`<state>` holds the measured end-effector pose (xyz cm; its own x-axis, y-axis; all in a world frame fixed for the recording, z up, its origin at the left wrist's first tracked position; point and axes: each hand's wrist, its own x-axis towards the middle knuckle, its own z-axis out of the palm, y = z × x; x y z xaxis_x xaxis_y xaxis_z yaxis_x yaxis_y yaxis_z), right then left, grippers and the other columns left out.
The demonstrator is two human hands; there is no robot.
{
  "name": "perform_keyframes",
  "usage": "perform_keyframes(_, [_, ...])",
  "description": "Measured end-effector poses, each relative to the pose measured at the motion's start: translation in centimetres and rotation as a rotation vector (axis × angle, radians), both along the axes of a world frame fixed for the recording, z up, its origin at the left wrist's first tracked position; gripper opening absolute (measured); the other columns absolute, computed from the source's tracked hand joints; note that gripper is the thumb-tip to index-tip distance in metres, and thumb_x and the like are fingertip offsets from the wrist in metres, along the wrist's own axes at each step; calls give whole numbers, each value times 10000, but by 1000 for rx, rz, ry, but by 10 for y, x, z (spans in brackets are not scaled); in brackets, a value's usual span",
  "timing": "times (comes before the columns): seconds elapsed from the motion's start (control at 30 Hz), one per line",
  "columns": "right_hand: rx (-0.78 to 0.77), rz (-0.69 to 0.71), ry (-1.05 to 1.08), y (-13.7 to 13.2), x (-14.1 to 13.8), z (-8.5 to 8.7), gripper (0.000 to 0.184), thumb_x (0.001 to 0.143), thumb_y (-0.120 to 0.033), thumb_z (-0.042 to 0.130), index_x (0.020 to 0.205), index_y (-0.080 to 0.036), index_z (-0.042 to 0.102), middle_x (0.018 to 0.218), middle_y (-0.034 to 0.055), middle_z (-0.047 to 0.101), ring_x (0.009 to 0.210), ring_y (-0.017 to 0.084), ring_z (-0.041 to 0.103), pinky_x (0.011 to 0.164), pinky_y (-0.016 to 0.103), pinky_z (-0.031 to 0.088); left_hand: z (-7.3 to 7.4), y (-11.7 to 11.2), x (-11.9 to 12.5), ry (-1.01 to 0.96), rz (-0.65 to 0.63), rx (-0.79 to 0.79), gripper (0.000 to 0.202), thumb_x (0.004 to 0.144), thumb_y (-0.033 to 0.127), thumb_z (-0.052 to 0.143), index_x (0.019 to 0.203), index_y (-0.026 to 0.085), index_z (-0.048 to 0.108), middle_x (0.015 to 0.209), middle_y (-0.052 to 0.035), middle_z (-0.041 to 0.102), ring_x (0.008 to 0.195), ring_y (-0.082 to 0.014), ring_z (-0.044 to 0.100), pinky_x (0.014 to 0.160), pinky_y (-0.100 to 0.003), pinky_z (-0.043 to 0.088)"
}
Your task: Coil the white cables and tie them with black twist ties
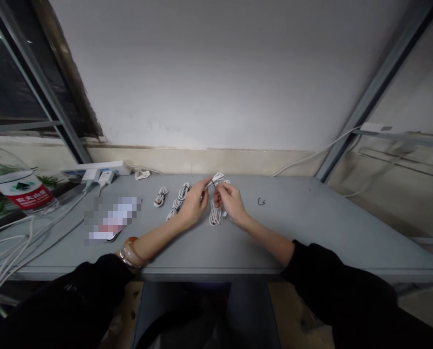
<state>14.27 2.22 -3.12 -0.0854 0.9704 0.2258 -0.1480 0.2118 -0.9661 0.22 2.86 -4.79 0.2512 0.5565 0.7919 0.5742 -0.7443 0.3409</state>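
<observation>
Over the middle of the table, my left hand is closed around a folded bundle of white cable. A thin black twist tie crosses the bundle. My right hand pinches at the tie with thumb and fingers, close beside the left fingertips. Just under the right hand lies another white cable bundle, with a small plug end near it. Left of my left hand are more tied white bundles: one by the wrist, one behind it and one farther left.
Loose black twist ties lie right of my hands. A blurred flat item sits at the left, near a power strip with chargers plugged in. A water bottle and trailing white cables occupy the left edge. Metal posts flank the table.
</observation>
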Motion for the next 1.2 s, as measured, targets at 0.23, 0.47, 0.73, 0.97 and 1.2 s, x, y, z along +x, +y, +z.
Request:
perform_keyframes(0.23, [-292, 261, 235, -5, 4, 15, 241, 858, -390, 573, 734, -186, 604, 576, -7, 567, 471, 92, 484, 451, 232, 359, -3, 5, -2, -31, -6, 30, 355, 931, 152, 397, 1256, 160, 537, 1175, -125, 682, 1066, -196, 650, 919, -360, 523])
perform_keyframes(0.47, [-406, 396, 366, 2, 10, 16, 132, 807, -225, 637, 693, -175, 593, 611, -23, 593, 496, 70, 462, 513, 231, 357, -4, 4, -1, 21, -22, 132, 370, 905, 101, 407, 1244, 167, 537, 1167, -114, 681, 1069, -187, 648, 911, -343, 525])
perform_keyframes(0.73, [-354, 418, 291, 6, 14, 15, 191, 865, -181, 516, 695, -164, 603, 677, 26, 630, 562, 96, 523, 569, 251, 407, -3, 2, 0, 25, -78, 146, 354, 915, 113, 413, 1247, 155, 530, 1154, -116, 676, 1049, -192, 639, 907, -341, 513])
perform_keyframes(0.97, [-232, 316, 122, 11, 13, 10, 211, 904, -284, 469, 726, -199, 543, 631, 5, 596, 516, 119, 541, 515, 263, 428, 0, -3, 3, -122, -63, -94, 317, 905, 160, 458, 1204, 141, 563, 1052, -98, 706, 847, -158, 654, 775, -290, 512])
perform_keyframes(1.2, [281, -42, -308, 10, 8, -8, 165, 874, -326, 510, 745, -226, 533, 579, -36, 509, 485, 117, 472, 484, 257, 383, 5, -9, 6, -166, -59, -139, 299, 886, 150, 467, 1164, 144, 577, 1037, -88, 714, 787, -145, 640, 732, -267, 500])
